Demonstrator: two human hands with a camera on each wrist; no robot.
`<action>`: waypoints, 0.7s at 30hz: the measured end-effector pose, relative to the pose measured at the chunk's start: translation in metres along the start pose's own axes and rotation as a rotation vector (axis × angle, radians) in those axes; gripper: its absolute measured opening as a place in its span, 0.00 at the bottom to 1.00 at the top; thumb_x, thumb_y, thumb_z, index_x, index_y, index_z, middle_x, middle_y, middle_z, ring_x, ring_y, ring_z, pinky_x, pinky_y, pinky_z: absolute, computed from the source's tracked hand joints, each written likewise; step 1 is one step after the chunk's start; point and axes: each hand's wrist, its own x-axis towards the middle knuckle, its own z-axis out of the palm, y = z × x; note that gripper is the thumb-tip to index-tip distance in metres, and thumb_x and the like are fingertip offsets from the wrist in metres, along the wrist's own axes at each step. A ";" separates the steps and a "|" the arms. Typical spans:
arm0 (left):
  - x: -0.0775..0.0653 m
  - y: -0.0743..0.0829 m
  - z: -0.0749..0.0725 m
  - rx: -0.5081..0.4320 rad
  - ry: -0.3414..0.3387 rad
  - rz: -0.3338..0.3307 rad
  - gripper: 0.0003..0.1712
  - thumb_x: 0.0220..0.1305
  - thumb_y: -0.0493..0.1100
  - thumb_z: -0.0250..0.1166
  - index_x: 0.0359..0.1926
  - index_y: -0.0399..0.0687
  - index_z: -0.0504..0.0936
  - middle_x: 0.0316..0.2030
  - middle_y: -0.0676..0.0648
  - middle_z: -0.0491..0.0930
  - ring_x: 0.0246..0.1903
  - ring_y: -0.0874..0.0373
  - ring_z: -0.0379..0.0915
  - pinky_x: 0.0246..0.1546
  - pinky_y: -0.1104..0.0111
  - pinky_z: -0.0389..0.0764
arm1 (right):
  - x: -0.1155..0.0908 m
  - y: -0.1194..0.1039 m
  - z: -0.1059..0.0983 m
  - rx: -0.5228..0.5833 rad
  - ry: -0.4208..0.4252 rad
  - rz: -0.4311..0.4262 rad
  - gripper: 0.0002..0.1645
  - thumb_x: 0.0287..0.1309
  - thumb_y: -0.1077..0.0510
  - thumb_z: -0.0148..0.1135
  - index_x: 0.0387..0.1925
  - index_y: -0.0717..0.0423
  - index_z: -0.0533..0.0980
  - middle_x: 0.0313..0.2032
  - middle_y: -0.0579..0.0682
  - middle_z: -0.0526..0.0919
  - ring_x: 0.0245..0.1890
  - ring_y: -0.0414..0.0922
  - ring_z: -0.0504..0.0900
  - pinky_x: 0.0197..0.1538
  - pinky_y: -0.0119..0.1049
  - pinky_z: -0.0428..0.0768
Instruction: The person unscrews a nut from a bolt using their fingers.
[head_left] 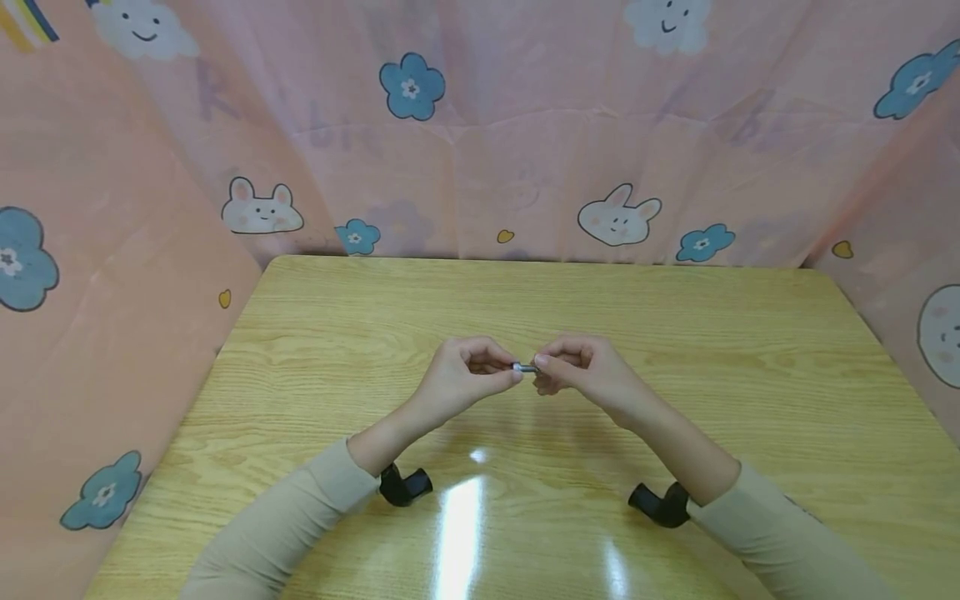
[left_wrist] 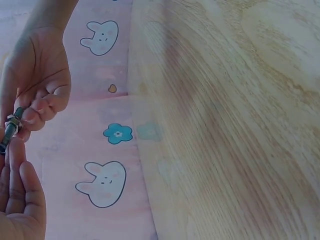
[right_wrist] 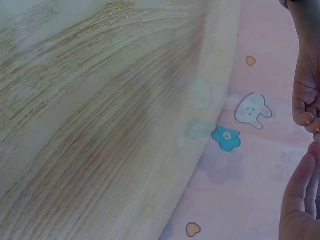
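Observation:
A small metal bolt (head_left: pixel 527 368) is held level between both hands, above the table. My left hand (head_left: pixel 461 375) pinches it at the head end, with thumb and fingertips. From the other side, my right hand (head_left: pixel 581 371) has its thumb and fingers at a nut (left_wrist: pixel 13 120) on the bolt's threaded shank. In the left wrist view, the left hand (left_wrist: pixel 20 200) is below and the right hand (left_wrist: pixel 42 70) above. The right wrist view catches only parts of the right hand (right_wrist: pixel 300 200) and left hand (right_wrist: pixel 307 92); the bolt is not clearly seen there.
Under the hands lies a wood-grain table (head_left: pixel 360 317) with glossy light reflections near its front. A pink cloth (head_left: pixel 510 167) with printed rabbits, clouds and flowers hangs behind and at both sides. Black wrist-camera mounts (head_left: pixel 405 486) stick out from both wrists.

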 end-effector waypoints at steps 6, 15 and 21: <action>0.000 -0.001 0.000 0.006 0.006 -0.001 0.08 0.56 0.35 0.67 0.38 0.37 0.82 0.35 0.45 0.82 0.32 0.57 0.78 0.34 0.65 0.80 | -0.002 0.000 -0.001 0.007 -0.005 -0.007 0.18 0.54 0.65 0.64 0.45 0.70 0.73 0.40 0.56 0.78 0.40 0.46 0.80 0.43 0.36 0.80; 0.000 -0.001 -0.001 0.003 -0.001 -0.007 0.08 0.57 0.38 0.67 0.37 0.38 0.82 0.34 0.46 0.82 0.32 0.56 0.79 0.35 0.64 0.80 | 0.000 0.001 0.000 0.009 -0.019 0.057 0.18 0.65 0.56 0.55 0.44 0.71 0.73 0.30 0.52 0.84 0.32 0.45 0.83 0.43 0.44 0.80; 0.000 -0.003 -0.001 0.010 0.000 -0.010 0.07 0.57 0.35 0.66 0.37 0.36 0.82 0.34 0.45 0.82 0.32 0.58 0.79 0.35 0.65 0.80 | -0.002 0.001 -0.001 0.004 -0.018 0.006 0.19 0.56 0.64 0.63 0.46 0.72 0.71 0.40 0.54 0.79 0.39 0.44 0.81 0.43 0.37 0.80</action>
